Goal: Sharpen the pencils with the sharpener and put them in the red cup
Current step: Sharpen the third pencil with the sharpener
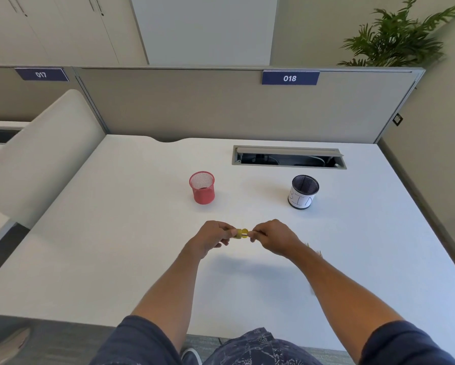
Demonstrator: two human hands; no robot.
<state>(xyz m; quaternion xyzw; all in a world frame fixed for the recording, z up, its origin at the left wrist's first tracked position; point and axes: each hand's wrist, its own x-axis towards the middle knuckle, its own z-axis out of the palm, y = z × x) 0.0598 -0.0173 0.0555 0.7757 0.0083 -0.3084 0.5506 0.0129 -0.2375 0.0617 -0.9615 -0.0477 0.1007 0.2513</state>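
Above the middle of the white desk (115, 246), my left hand (211, 237) grips a small yellow sharpener (241, 233). My right hand (272, 237) is curled right beside it and pinches a pencil whose shaft is almost wholly hidden by the fingers. The two hands nearly touch at the sharpener. A red mesh cup (202, 187) stands upright farther back and to the left, with nothing sticking out above its rim. A few pencil tips (316, 249) show just behind my right wrist.
A black mesh cup with a white paper label (303, 192) stands at the back right. Behind it a cable slot (289, 157) lies open in the desk. A grey partition closes the far edge. A white chair back (36, 154) stands at the left.
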